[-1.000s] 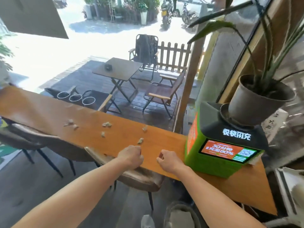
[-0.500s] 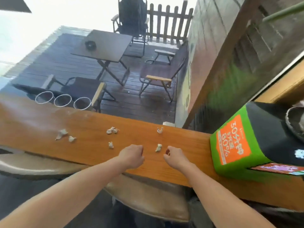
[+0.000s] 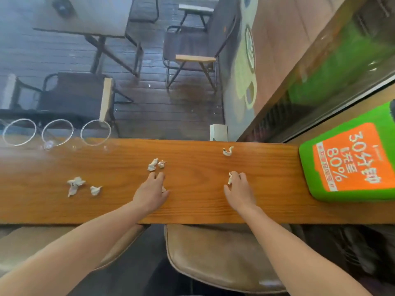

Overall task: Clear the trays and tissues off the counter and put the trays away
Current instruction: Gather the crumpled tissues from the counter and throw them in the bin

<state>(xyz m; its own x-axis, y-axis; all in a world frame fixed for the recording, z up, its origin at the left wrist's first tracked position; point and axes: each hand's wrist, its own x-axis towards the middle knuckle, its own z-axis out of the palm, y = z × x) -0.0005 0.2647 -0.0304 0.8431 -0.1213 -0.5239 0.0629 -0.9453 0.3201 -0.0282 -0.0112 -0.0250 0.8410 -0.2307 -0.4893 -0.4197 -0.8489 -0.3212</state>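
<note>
Crumpled white tissue scraps lie along the wooden counter (image 3: 192, 208). My left hand (image 3: 152, 192) rests flat, fingers stretched toward a pair of scraps (image 3: 153, 164) just beyond the fingertips. A small scrap (image 3: 163, 189) peeks out at its thumb side. My right hand (image 3: 239, 190) has its fingertips closed on another tissue scrap (image 3: 231, 176). One scrap (image 3: 228, 151) lies near the counter's far edge, beyond the right hand. A larger scrap (image 3: 74, 184) and a small one (image 3: 95, 190) lie to the left. No tray is in view.
A green and orange charging box (image 3: 350, 161) stands on the counter's right end. A window runs along the far edge, with a patio table and chairs outside. A tan padded stool (image 3: 220, 259) sits under the near edge, and another stool (image 3: 17, 242) to the left.
The view has tilted down and closer to the counter. Both hands moved forward: the left opened from a fist toward the pair of scraps, the right reached the scrap ahead of it.
</note>
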